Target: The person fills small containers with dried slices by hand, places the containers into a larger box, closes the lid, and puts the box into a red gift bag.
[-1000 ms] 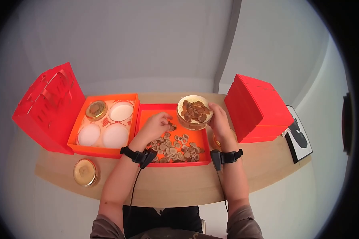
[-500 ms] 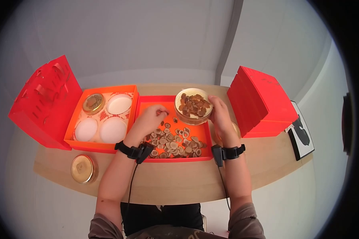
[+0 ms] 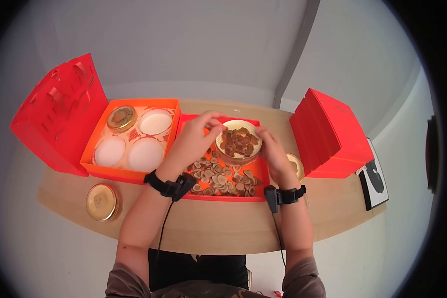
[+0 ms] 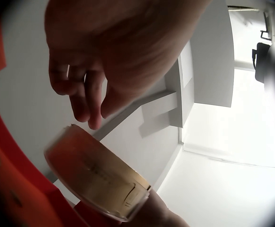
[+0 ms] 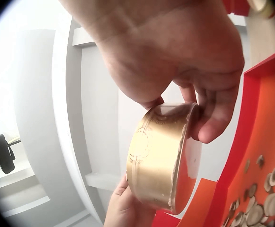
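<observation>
A round gold-sided tub [image 5: 151, 151] is held over the red tray by my right hand [image 3: 275, 155], with thumb and fingers gripping its wall at the right. Brown dried slices [image 3: 239, 143] lie in a pile on the tub's cream textured bottom. My left hand [image 3: 196, 138] is at the tub's left rim, fingers loosely bent and fingertips just above the edge; no slice shows between them in the left wrist view. Below, many pale-centred, dark-rimmed dried slices [image 3: 218, 179] lie spread in the orange-lined red tray [image 3: 228, 198].
Left of the tray sits an orange box [image 3: 129, 176] with round white recesses, one holding a filled round container [image 3: 121, 118]. Red bags [image 3: 67, 114] stand beyond it. A gold-lidded container [image 3: 102, 202] is at the front left, another gold round piece [image 3: 296, 166] right, near red boxes [image 3: 328, 139].
My left hand has lifted from the slices in the tray and moved right and up to the tub's rim. The right hand keeps its grip on the tub.
</observation>
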Motion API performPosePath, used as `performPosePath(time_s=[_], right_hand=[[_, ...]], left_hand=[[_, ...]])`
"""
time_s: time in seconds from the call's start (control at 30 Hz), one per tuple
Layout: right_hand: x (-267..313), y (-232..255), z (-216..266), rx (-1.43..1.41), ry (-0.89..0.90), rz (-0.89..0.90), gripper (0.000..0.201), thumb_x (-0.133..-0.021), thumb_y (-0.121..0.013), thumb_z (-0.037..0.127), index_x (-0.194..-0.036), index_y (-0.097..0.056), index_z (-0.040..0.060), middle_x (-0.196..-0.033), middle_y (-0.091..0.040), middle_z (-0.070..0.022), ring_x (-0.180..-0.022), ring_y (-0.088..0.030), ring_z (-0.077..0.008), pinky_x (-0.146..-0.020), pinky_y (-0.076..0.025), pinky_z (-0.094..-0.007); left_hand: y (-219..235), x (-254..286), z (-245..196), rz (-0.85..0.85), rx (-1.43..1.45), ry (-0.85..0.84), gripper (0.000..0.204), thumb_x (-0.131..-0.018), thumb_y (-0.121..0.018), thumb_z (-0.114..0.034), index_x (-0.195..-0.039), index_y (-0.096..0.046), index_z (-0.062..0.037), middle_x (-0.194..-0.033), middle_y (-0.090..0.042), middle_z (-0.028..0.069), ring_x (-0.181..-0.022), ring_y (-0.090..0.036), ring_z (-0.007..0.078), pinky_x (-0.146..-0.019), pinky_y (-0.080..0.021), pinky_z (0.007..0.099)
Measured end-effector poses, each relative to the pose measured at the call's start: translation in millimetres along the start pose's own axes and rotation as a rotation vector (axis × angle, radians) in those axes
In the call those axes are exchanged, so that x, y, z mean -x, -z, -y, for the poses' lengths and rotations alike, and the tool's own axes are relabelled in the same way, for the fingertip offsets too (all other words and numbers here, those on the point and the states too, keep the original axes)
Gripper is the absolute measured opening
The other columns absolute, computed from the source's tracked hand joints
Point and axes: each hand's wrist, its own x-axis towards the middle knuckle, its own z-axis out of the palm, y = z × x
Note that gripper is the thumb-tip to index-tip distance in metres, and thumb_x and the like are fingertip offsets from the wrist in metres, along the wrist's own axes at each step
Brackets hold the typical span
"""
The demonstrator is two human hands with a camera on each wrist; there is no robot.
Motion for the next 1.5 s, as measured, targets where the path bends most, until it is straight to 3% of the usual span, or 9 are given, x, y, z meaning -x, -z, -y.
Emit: performPosePath(time_s=[0.13, 0.2, 0.4, 0.53, 0.7, 0.83, 0.9, 1.0, 1.5], right_hand=[[4, 6, 5, -0.028, 0.002, -0.059, 0.033, -0.103, -0.053, 0.032, -0.120, -0.062, 0.0042, -0.096, -0.066, -0.0027, -0.088, -0.064, -0.0114, -0.074, -0.051, -0.0280], [2, 7, 7, -0.076, 0.013, -0.083, 0.034, -0.103, -0.053, 0.032, -0.122, -0.062, 0.0043, -0.098, -0.067, -0.0030, -0.091, -0.064, -0.0113, -0.076, -0.050, -0.0279], [-6, 23, 3, -0.163, 0.019, -0.053, 0.036, -0.104, -0.053, 0.032, -0.125, -0.061, 0.0039, -0.107, -0.066, -0.0031, -0.093, -0.064, -0.0124, -0.080, -0.050, -0.0283], [0, 19, 7, -0.144, 0.026, -0.128, 0.036, -0.104, -0.054, 0.032, -0.125, -0.061, 0.0042, -0.105, -0.066, -0.0027, -0.090, -0.063, -0.0117, -0.079, -0.049, -0.0280], [6, 15, 13, -0.153, 0.049, -0.104, 0.034, -0.104, -0.054, 0.033, -0.119, -0.063, 0.0036, -0.098, -0.066, -0.0019, -0.082, -0.061, -0.0104, -0.074, -0.048, -0.0270], [2, 19, 9, -0.124, 0.046, -0.068, 0.032, -0.104, -0.053, 0.033, -0.113, -0.063, 0.0033, -0.089, -0.064, -0.0014, -0.073, -0.059, -0.0103, -0.067, -0.047, -0.0265], [3, 17, 11, -0.125, 0.047, -0.073, 0.032, -0.104, -0.053, 0.033, -0.112, -0.063, 0.0032, -0.088, -0.064, -0.0013, -0.072, -0.059, -0.0103, -0.065, -0.046, -0.0264], [3, 19, 11, -0.116, 0.053, -0.071, 0.033, -0.104, -0.053, 0.033, -0.110, -0.063, 0.0029, -0.086, -0.063, -0.0014, -0.070, -0.059, -0.0102, -0.064, -0.046, -0.0261], [-2, 21, 6, -0.094, 0.053, -0.072, 0.033, -0.104, -0.054, 0.033, -0.115, -0.062, 0.0032, -0.089, -0.064, -0.0020, -0.072, -0.061, -0.0110, -0.064, -0.048, -0.0277]], left_hand=[[11, 1, 9, -0.049, -0.079, 0.090, 0.029, -0.099, -0.059, -0.013, -0.126, -0.063, -0.0030, -0.100, -0.074, 0.0104, -0.093, -0.071, 0.0240, -0.081, -0.055, 0.0374], [15, 5, 18, 0.107, -0.348, 0.164, 0.035, -0.097, -0.061, -0.017, -0.129, -0.061, -0.0036, -0.102, -0.073, 0.0127, -0.096, -0.070, 0.0310, -0.083, -0.056, 0.0425], [-3, 19, 21, 0.604, -0.686, 0.393, 0.051, -0.091, -0.065, -0.024, -0.138, -0.056, -0.0050, -0.103, -0.070, 0.0156, -0.092, -0.070, 0.0293, -0.080, -0.056, 0.0422], [-13, 31, 45, 0.615, -0.796, 0.124, 0.054, -0.089, -0.067, -0.022, -0.140, -0.056, -0.0059, -0.104, -0.071, 0.0164, -0.100, -0.069, 0.0309, -0.086, -0.055, 0.0447], [-14, 23, 17, 0.906, -0.764, 0.343, 0.058, -0.085, -0.072, -0.019, -0.140, -0.056, -0.0074, -0.112, -0.069, 0.0201, -0.106, -0.068, 0.0339, -0.092, -0.055, 0.0442], [-7, 32, 55, 0.751, -0.589, 0.191, 0.055, -0.086, -0.071, -0.015, -0.139, -0.055, -0.0072, -0.109, -0.071, 0.0175, -0.102, -0.069, 0.0314, -0.088, -0.055, 0.0420], [-1, 23, 32, 0.804, -0.487, 0.378, 0.051, -0.090, -0.068, -0.013, -0.138, -0.054, -0.0043, -0.102, -0.072, 0.0144, -0.098, -0.069, 0.0271, -0.083, -0.055, 0.0386], [7, 22, 33, 0.706, -0.535, 0.373, 0.049, -0.093, -0.065, -0.014, -0.138, -0.052, -0.0024, -0.100, -0.071, 0.0133, -0.093, -0.069, 0.0258, -0.079, -0.055, 0.0368], [1, 17, 24, 0.859, -0.465, 0.472, 0.043, -0.097, -0.054, -0.009, -0.139, -0.052, -0.0069, -0.102, -0.073, 0.0114, -0.093, -0.069, 0.0242, -0.082, -0.054, 0.0357]])
